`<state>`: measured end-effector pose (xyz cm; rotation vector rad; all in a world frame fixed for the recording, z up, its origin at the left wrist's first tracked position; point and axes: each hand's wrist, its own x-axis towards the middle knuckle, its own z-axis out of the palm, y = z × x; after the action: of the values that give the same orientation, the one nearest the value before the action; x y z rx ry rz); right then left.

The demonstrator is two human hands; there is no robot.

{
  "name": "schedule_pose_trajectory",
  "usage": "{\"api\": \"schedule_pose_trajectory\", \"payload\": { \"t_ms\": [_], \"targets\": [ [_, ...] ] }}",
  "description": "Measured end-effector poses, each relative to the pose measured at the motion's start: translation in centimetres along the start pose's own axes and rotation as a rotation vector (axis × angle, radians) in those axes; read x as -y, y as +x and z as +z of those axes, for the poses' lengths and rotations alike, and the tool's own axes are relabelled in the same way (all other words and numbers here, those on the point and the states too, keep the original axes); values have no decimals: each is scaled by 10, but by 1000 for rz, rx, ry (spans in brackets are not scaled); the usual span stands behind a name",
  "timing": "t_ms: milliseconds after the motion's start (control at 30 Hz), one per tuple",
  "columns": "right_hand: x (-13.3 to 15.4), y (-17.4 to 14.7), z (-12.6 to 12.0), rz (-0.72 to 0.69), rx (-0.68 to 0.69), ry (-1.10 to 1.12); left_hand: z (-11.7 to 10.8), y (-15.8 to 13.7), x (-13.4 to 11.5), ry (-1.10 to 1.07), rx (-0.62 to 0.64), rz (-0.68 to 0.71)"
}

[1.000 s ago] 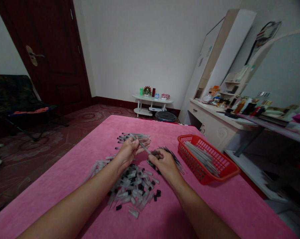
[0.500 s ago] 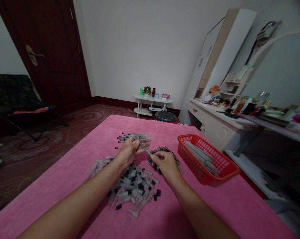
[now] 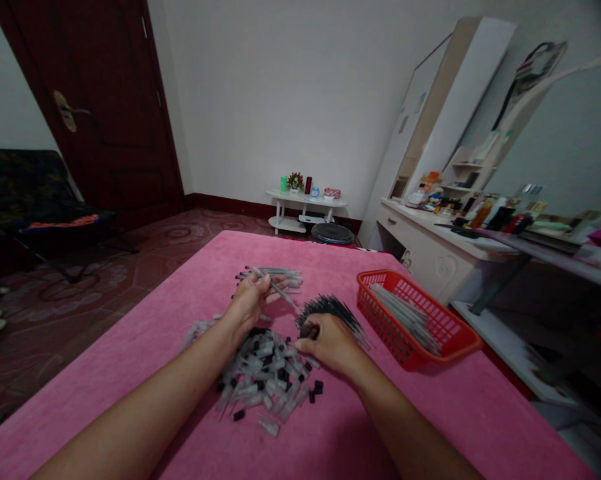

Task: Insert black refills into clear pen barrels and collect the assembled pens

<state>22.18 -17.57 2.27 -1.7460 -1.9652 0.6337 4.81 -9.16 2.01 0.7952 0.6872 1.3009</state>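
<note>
My left hand [image 3: 254,300] is closed around a slim translucent pen [image 3: 283,293], which slants down to the right. Lower and to the right, my right hand [image 3: 328,340] has its fingers curled at the right edge of a heap of clear and black pen caps [image 3: 265,370]. What its fingertips pinch, if anything, is too small to make out. Just beyond that hand lies a bundle of dark pen refills [image 3: 335,310]. Behind my left hand, several pens with dark ends [image 3: 290,275] lie in a row, partly hidden by the fingers.
A red plastic basket [image 3: 410,359] holding greyish pen barrels [image 3: 405,313] stands on the right of the pink-covered table [image 3: 130,373]. Past the table's right side is a white dresser [image 3: 425,243] crowded with bottles. A low white stand [image 3: 305,198] is by the far wall.
My right hand has let go of the pen's lower end and dropped toward the caps. My left hand, still holding the pen, has shifted slightly left.
</note>
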Motion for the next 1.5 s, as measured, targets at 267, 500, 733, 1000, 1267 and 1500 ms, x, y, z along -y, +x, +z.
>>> {"api": "schedule_pose_trajectory", "payload": {
  "t_ms": [267,500,733,1000,1267,1500],
  "targets": [
    [10,-1,-11,-84,-66,-171,4,-8,3,129,144,-38],
    [-8,-5,-63,193,5,-621,-8,5,-12,93,-64,72],
    [0,-2,-52,74,-142,-396,13,-14,5,63,124,-23],
    [6,-2,-47,-68,-227,-212,17,-15,7,355,209,17],
    [-39,-13,-139,297,-400,-525,-43,25,-2,1445,163,370],
    [-87,-22,-167,550,-270,-557,-50,22,3,1582,231,368]
  ]
}}
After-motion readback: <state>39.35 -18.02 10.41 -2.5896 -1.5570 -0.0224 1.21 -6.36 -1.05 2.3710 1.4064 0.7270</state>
